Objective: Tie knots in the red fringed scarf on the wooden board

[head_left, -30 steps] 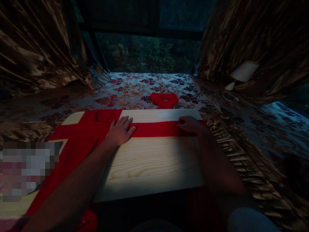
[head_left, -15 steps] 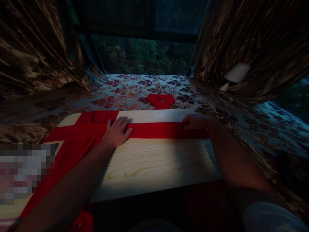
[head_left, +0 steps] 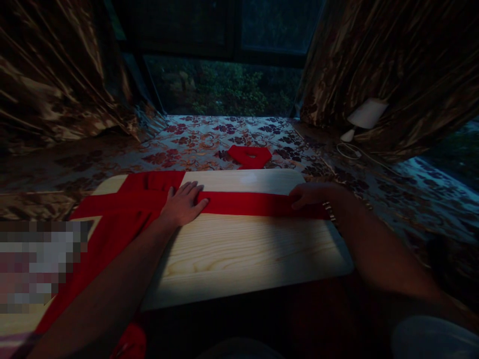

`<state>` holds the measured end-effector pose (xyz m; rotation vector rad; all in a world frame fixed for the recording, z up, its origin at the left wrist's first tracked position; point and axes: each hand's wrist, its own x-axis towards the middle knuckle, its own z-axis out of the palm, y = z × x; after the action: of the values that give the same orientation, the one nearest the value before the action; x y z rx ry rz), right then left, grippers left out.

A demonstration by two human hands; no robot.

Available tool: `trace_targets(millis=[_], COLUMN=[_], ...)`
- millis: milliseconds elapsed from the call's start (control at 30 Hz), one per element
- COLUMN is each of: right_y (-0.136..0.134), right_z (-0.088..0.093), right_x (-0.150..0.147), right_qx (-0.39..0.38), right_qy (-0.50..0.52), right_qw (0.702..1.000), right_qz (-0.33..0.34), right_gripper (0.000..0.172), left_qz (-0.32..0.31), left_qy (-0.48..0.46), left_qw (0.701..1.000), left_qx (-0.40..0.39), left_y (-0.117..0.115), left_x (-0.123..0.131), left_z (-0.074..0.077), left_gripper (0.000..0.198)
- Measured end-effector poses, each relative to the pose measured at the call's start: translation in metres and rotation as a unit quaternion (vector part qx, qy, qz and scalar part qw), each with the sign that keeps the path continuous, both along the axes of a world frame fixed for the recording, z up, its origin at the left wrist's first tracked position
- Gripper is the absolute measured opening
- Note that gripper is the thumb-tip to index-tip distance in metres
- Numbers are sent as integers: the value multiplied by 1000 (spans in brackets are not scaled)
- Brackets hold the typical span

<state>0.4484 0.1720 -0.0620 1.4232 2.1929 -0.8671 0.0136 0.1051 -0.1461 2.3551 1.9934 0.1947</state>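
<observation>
A long red cloth strip (head_left: 243, 203) lies across a pale wooden board (head_left: 239, 249). My left hand (head_left: 183, 203) rests flat on it with fingers spread, near where it crosses a wider red cloth piece (head_left: 101, 249) on the left side of the board. At the strip's right end, my right hand (head_left: 312, 194) is curled, thumb and fingers drawn together on the cloth. The fingertips there are dark and partly hidden. Beyond the board's far edge, a red cloth loop (head_left: 250, 156) lies on patterned fabric.
A patterned cloth (head_left: 209, 129) covers the ledge below the window (head_left: 224, 85). Brown curtains (head_left: 48, 75) hang on both sides. A small white lamp (head_left: 368, 113) with a cord stands at the right. A pixelated patch covers the lower left.
My right hand has moved slightly right along the strip, toward the board's right edge. My left hand stays flat in nearly the same place.
</observation>
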Motion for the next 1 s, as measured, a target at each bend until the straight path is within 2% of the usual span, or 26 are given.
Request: trace_targets(millis=[133, 333, 467, 533, 633, 700, 833, 1000], right_y=[2, 5, 5, 2, -4, -8, -12, -14], right_z=[3, -4, -9, -10, -12, -17, -33, -39], right_x=[13, 48, 78, 93, 113, 123, 129, 124], right_qx=[-1, -5, -24, -32, -32, -33, -31, 31], right_qy=[-56, -72, -38, 1, 114, 144, 84, 89], right_qw=[998, 997, 996, 992, 970, 959, 973, 976], right_qz=[-15, -31, -77, -126, -212, -242, -212, -198], right_gripper=[32, 21, 14, 17, 27, 27, 17, 27], left_qz=[0, -3, -3, -5, -8, -8, -6, -4], left_qy=[-2, 1, 3, 5, 9, 10, 10, 13], left_qw=[1000, 1000, 1000, 1000, 1000, 1000, 1000, 1000], left_qx=[-1, -6, -3, -3, -2, -1, -7, -7], left_y=[0, 1, 1, 1, 2, 2, 3, 2], left_x=[0, 0, -1, -1, -2, -3, -4, -3], left_z=[0, 0, -1, -1, -2, -2, -3, -2], left_gripper=[72, 74, 72, 73, 73, 73, 74, 73])
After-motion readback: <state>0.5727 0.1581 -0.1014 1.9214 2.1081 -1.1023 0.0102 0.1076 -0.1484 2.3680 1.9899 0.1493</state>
